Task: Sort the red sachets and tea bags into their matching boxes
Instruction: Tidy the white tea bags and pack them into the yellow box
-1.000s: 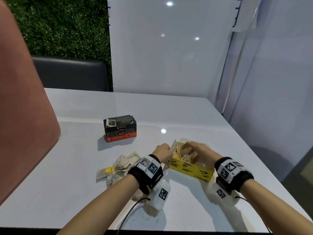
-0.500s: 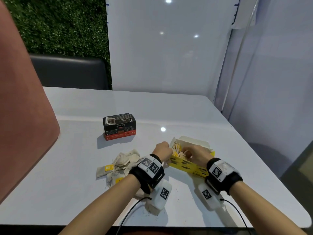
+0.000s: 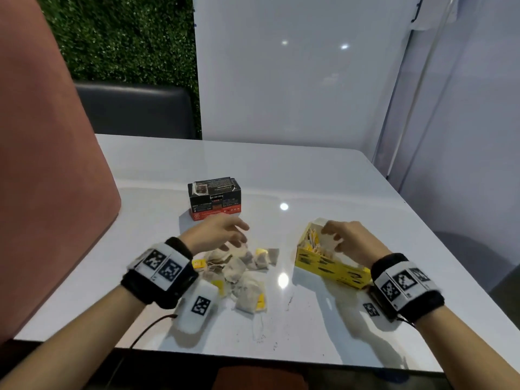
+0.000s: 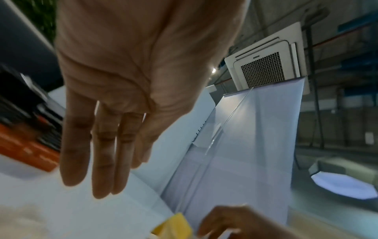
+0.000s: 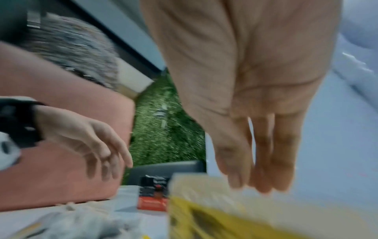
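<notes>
A pile of tea bags (image 3: 242, 273) with yellow tags lies on the white table (image 3: 323, 178) between my arms. My left hand (image 3: 222, 235) hovers over the pile's far edge, fingers straight and empty (image 4: 96, 145). The yellow box (image 3: 329, 264), open on top and holding several tea bags, stands to the right. Above its opening hangs my right hand (image 3: 342, 239), with fingers loosely extended and holding nothing (image 5: 259, 153). A black and red box (image 3: 215, 202) stands shut behind the pile. No red sachets are in view.
A pink chair back (image 3: 47, 164) rises at the left edge of the table. A dark bench (image 3: 135, 111) and a green hedge wall (image 3: 121, 38) stand behind. White panels (image 3: 295, 80) close the far and right sides. Cables run from my wrists.
My left hand has left the yellow box and swung left over the tea bag pile. My right hand has lifted a little above the box opening. The head view has shifted.
</notes>
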Action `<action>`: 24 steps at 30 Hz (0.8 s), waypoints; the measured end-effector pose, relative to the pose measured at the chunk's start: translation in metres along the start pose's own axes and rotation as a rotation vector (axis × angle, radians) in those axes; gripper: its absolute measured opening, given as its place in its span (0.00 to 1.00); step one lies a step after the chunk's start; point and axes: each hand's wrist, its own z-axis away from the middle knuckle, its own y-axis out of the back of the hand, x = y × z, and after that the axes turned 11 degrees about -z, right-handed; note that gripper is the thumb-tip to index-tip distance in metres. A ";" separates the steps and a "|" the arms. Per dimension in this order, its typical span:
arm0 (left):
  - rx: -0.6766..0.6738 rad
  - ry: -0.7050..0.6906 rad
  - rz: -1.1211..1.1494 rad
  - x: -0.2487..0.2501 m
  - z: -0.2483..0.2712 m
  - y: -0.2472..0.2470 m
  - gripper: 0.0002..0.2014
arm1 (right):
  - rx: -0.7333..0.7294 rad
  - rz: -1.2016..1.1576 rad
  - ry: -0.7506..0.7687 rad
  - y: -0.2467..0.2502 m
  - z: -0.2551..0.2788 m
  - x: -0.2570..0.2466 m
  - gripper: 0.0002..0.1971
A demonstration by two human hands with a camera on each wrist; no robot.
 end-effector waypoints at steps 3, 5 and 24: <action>0.040 0.061 -0.251 -0.028 0.019 0.017 0.14 | 0.135 0.032 0.210 -0.010 0.014 -0.046 0.16; -0.034 0.090 -0.473 -0.039 0.023 0.015 0.19 | 0.004 -0.042 0.272 -0.027 0.019 -0.074 0.12; 0.101 0.399 -0.401 -0.038 0.037 -0.043 0.30 | -0.394 -0.165 -0.159 -0.102 0.001 -0.106 0.07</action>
